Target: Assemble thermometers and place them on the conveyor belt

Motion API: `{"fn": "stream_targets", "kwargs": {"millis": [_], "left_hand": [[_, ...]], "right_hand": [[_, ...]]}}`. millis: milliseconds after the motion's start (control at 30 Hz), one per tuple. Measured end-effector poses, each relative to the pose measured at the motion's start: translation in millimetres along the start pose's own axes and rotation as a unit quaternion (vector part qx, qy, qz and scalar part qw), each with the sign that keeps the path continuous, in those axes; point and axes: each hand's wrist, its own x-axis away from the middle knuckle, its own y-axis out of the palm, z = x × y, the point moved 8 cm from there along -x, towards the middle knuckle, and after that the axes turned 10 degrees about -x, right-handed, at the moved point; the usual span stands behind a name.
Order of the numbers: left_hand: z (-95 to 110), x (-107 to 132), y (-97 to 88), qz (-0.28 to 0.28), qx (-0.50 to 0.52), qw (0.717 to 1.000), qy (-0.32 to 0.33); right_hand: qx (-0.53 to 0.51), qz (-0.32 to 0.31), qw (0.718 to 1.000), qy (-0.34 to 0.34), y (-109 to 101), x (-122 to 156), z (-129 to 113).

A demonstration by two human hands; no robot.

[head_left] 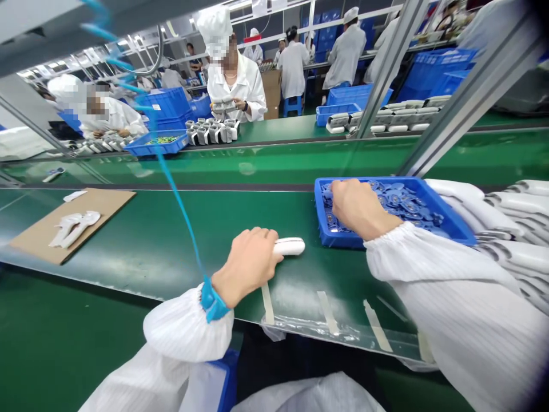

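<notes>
My left hand (251,260) is closed around a white, rounded plastic housing (290,246) low over the green bench, and one end of it sticks out past my fingers. A blue strap (213,300) with a coiled cord circles my left wrist. Over at the right, my right hand (358,206) reaches down into a blue tray (343,240) of small blue flat parts (397,197). Its fingers are bent in among the parts; the fingertips are hidden, so whether they grip one cannot be told.
White housings (518,229) are stacked right of the tray. On the left lies a cardboard sheet (107,206) with white pieces (77,226). Tape strips (328,312) line the front edge. Metal posts (458,91) rise behind the tray. Co-workers (235,80) sit across the line.
</notes>
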Motion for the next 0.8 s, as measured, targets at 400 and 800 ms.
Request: {"fn": "stream_targets", "kwargs": {"millis": [400,800], "left_hand": [[-3,9,0.4,0.02,0.46,0.886,-0.062],[51,16,-19.0,0.071,0.348,0.935,0.028]], "right_hand": [[-0.589,0.021,0.802,0.099,-3,118,-1],[-0.484,0.106,0.868,-0.039,-19,153,-11]]}}
